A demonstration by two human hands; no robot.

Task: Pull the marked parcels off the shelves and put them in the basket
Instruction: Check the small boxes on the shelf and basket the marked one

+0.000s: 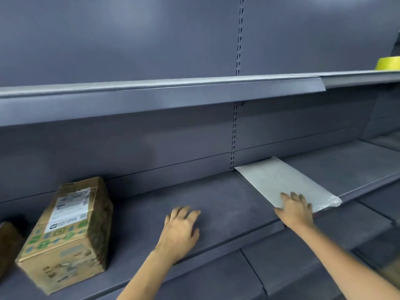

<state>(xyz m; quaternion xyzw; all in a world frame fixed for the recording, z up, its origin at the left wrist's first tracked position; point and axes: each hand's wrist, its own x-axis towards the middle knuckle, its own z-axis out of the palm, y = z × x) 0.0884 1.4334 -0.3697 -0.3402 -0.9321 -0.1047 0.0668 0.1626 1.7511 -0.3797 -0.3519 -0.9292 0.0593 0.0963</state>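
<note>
A flat white padded mailer [279,182] lies on the grey shelf [216,198], right of centre, reaching back to the rear wall. My right hand [295,207] lies on its near left corner with fingers spread flat. To the left, my left hand [181,226] hovers over or rests on the bare shelf surface, fingers loosely bent and holding nothing. A worn cardboard box [67,230] with a white shipping label and green and blue printing stands on the same shelf at the far left. No basket is in view.
A second brown box [7,241] shows partly at the left edge. A yellow tape roll [388,62] sits on the upper shelf [162,92] at the far right. More grey shelf boards run below and to the right.
</note>
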